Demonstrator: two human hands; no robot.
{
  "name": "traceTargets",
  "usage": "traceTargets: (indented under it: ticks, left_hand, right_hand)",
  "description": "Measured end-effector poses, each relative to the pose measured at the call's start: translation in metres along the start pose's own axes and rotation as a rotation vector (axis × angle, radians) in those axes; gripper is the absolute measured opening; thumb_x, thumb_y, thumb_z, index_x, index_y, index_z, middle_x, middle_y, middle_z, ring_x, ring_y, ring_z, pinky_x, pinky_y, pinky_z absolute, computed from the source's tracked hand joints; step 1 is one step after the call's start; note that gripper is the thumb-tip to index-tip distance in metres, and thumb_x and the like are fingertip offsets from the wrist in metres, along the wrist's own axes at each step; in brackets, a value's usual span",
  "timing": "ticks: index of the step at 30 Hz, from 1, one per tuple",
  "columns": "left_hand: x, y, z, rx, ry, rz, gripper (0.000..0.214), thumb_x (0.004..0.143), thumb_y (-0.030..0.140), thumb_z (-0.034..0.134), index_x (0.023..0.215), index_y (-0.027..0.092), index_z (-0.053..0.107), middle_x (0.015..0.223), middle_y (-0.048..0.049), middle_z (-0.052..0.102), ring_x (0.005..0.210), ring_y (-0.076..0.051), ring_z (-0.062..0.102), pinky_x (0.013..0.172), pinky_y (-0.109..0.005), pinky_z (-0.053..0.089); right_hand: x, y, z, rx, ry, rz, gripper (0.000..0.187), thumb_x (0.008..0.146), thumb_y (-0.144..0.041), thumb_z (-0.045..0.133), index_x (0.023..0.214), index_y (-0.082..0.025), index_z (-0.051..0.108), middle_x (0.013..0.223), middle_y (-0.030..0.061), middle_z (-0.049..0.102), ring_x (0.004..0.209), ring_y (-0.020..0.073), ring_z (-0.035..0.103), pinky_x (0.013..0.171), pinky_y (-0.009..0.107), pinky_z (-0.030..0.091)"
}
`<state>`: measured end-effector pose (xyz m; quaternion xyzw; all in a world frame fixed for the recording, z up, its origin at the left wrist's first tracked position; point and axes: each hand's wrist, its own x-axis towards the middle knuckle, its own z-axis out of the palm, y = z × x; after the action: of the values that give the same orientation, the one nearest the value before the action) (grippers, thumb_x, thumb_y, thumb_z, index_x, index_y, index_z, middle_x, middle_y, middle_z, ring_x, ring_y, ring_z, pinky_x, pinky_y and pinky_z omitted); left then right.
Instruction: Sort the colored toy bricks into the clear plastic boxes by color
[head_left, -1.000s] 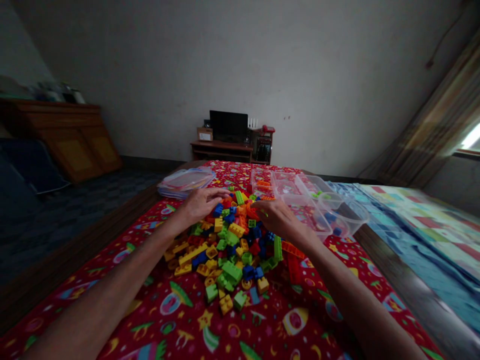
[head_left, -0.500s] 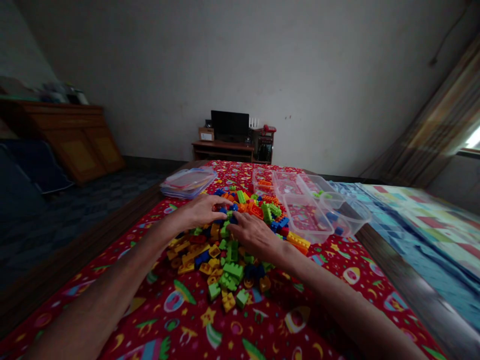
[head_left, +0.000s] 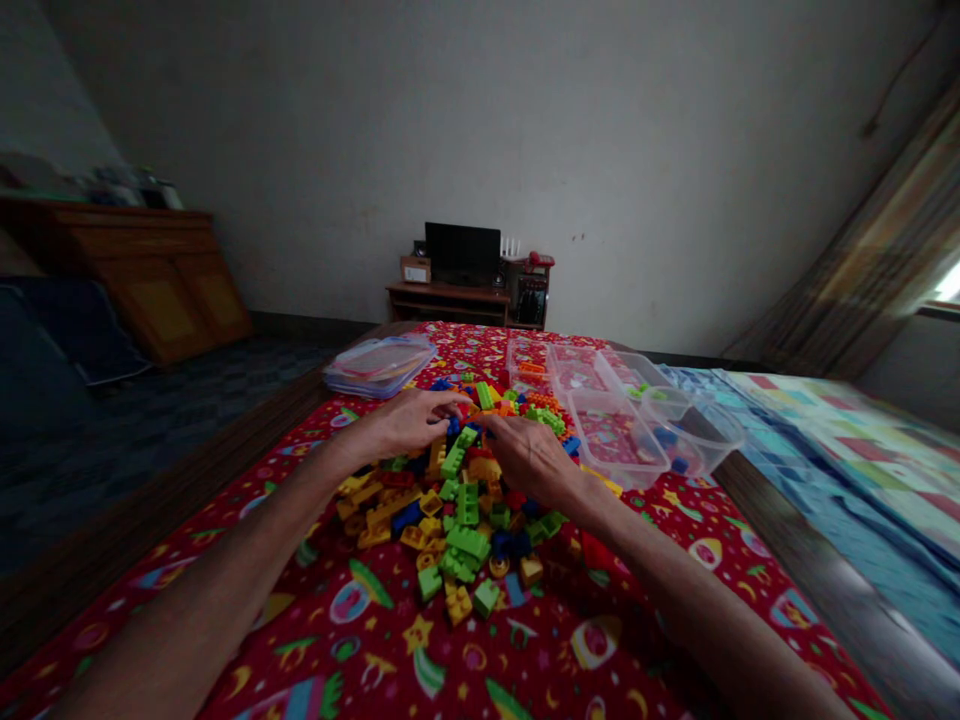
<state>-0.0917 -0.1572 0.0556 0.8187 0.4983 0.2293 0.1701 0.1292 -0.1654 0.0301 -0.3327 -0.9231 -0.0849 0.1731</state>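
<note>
A heap of small plastic building bricks [head_left: 457,500] in yellow, green, blue, red and orange lies on a red patterned cloth [head_left: 360,620]. My left hand [head_left: 409,422] rests on the far left of the heap, fingers stretched flat towards the middle. My right hand [head_left: 532,458] lies palm down on the far right of the heap, its fingers reaching left among the bricks. The fingertips of both hands nearly meet above a green brick [head_left: 466,437]. Neither hand clearly holds a brick.
Clear plastic containers [head_left: 626,455] stand to the right of the heap, with a few bricks inside. A stack of clear lids [head_left: 379,365] lies at the far left. The wooden table edge [head_left: 810,570] runs along the right. A desk with a monitor [head_left: 461,255] stands by the wall.
My right hand has moved left from beside the containers onto the heap, then a little further away from me. My left hand has stayed on the heap. Bricks have shifted under the hands.
</note>
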Motion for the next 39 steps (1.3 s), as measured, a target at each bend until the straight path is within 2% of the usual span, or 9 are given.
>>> traceTargets:
  ticks: [7,12,15,20,23,27,30,34,39]
  left_hand:
    - [0.000,0.003,-0.001,0.011,0.032,-0.041,0.052,0.076,0.025,0.045,0.126,0.023,0.058,0.103,-0.0031,0.072,0.083,-0.017,0.069,0.073,-0.025,0.054]
    - [0.005,0.000,0.001,-0.089,0.103,-0.053,0.052,0.074,0.031,0.052,0.124,0.020,0.059,0.097,-0.0046,0.071,0.086,-0.019,0.067,0.079,-0.031,0.054]
    - [0.008,0.000,0.003,-0.246,0.106,-0.065,0.050,0.073,0.039,0.058,0.118,0.016,0.061,0.096,-0.0064,0.071,0.090,-0.021,0.066,0.081,-0.035,0.054]
    - [0.006,0.015,0.011,-0.474,0.077,-0.070,0.044,0.076,0.048,0.060,0.107,0.018,0.063,0.104,-0.0064,0.071,0.096,-0.023,0.067,0.086,-0.037,0.053]
    - [0.005,0.027,0.019,-0.542,0.099,-0.054,0.046,0.074,0.050,0.063,0.107,0.017,0.063,0.104,-0.0064,0.071,0.098,-0.024,0.066,0.086,-0.037,0.053]
    - [0.007,0.033,0.023,-0.567,0.127,-0.036,0.052,0.074,0.052,0.063,0.113,0.017,0.062,0.102,-0.0068,0.071,0.092,-0.023,0.068,0.081,-0.036,0.056]
    - [0.009,0.026,0.015,-0.396,0.205,-0.010,0.048,0.079,0.051,0.057,0.111,0.016,0.064,0.105,-0.0081,0.071,0.090,-0.023,0.068,0.079,-0.036,0.056]
    - [0.007,0.011,-0.004,-0.046,0.339,0.031,0.038,0.083,0.044,0.048,0.101,0.018,0.070,0.107,-0.0070,0.071,0.101,-0.024,0.064,0.091,-0.037,0.050]
    - [0.002,-0.002,-0.018,0.099,0.420,-0.040,0.039,0.082,0.042,0.044,0.100,0.019,0.071,0.109,-0.0068,0.071,0.101,-0.024,0.064,0.089,-0.035,0.050]
  right_hand:
    - [-0.002,0.010,-0.016,0.104,0.102,0.071,0.021,0.092,-0.015,0.037,0.102,-0.017,0.056,0.081,0.0064,0.061,0.067,0.0137,0.049,0.061,0.024,0.035]
    - [0.001,0.010,-0.015,0.157,0.086,0.105,0.017,0.090,-0.013,0.040,0.088,-0.016,0.057,0.078,0.0046,0.060,0.062,0.0117,0.047,0.059,0.023,0.033]
    - [0.002,0.009,-0.010,0.235,0.139,0.073,0.018,0.089,-0.012,0.044,0.099,-0.016,0.058,0.084,0.0064,0.063,0.069,0.0132,0.053,0.062,0.023,0.035]
    - [-0.001,0.003,-0.008,0.444,0.196,0.004,0.044,0.091,-0.023,0.050,0.134,-0.015,0.043,0.078,0.0030,0.064,0.062,0.0127,0.051,0.059,0.023,0.036]
    - [-0.002,-0.002,-0.011,0.488,0.155,-0.008,0.049,0.091,-0.026,0.052,0.136,-0.012,0.041,0.076,0.0032,0.063,0.061,0.0134,0.051,0.059,0.024,0.036]
    - [-0.003,0.000,-0.016,0.441,0.133,0.019,0.043,0.090,-0.028,0.051,0.130,-0.010,0.047,0.073,0.0032,0.060,0.059,0.0135,0.048,0.057,0.025,0.034]
    - [-0.006,0.015,-0.023,0.365,0.195,0.079,0.041,0.090,-0.029,0.050,0.127,-0.010,0.049,0.071,0.0026,0.059,0.058,0.0126,0.046,0.056,0.025,0.033]
    - [-0.014,0.053,-0.039,0.233,0.327,0.163,0.043,0.088,-0.030,0.051,0.129,-0.014,0.049,0.082,0.0074,0.064,0.067,0.0154,0.052,0.063,0.027,0.038]
    - [-0.030,0.109,-0.063,0.050,0.416,0.457,0.044,0.082,-0.030,0.053,0.123,-0.016,0.057,0.096,0.0123,0.067,0.084,0.0231,0.059,0.076,0.035,0.044]
